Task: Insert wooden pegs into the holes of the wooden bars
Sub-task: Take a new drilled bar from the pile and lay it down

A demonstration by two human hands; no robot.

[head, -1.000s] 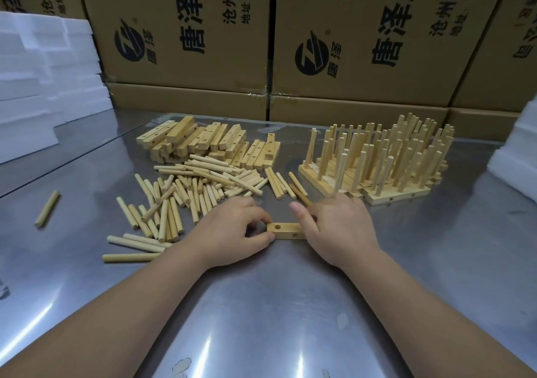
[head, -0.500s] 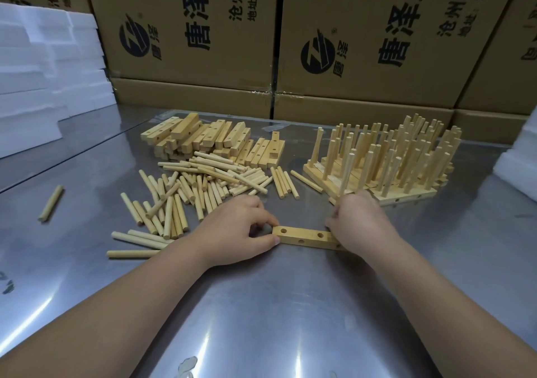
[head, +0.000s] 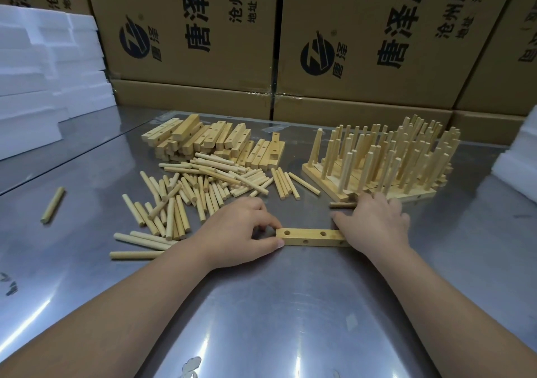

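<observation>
brown printed cardboard boxes [head: 363, 43] line the back of the steel table [head: 276, 319]; white foam blocks [head: 43, 72] are stacked at left.
</observation>
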